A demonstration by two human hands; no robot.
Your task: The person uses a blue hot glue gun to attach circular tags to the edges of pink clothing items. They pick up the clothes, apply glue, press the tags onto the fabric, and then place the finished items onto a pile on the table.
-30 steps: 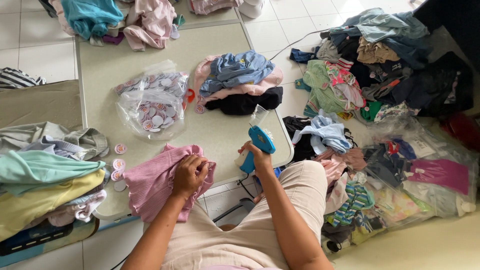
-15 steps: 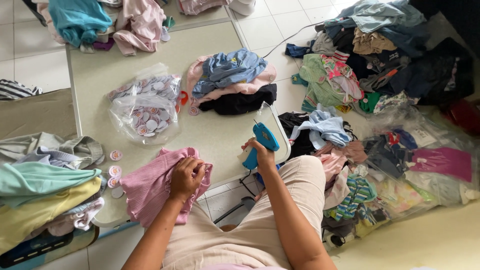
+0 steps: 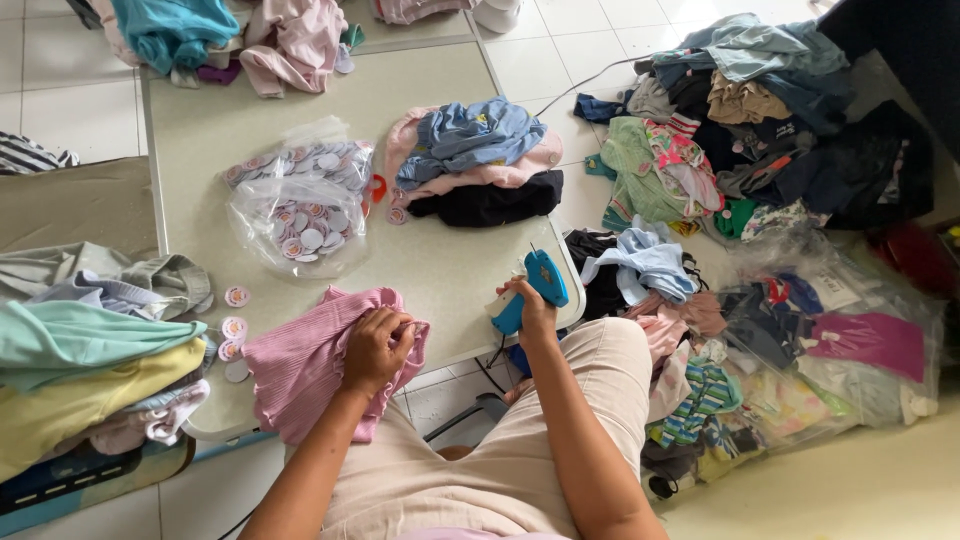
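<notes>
My left hand grips a pink ribbed garment lying at the near edge of the pale table. In my right hand is a blue tagging gun, held at the table's near right corner with its needle pointing up. The two hands are about a hand's width apart. A few round tags lie on the table left of the pink garment.
A clear bag of round tags sits mid-table. Folded blue, pink and black clothes lie beside it. Stacked garments are at the left, more clothes at the far end. A large heap of clothes and bags covers the floor on the right.
My right hand has shifted the tagging gun slightly up and right, tilting it more upright. My left hand keeps its grip on the pink garment. The view has drifted a little.
</notes>
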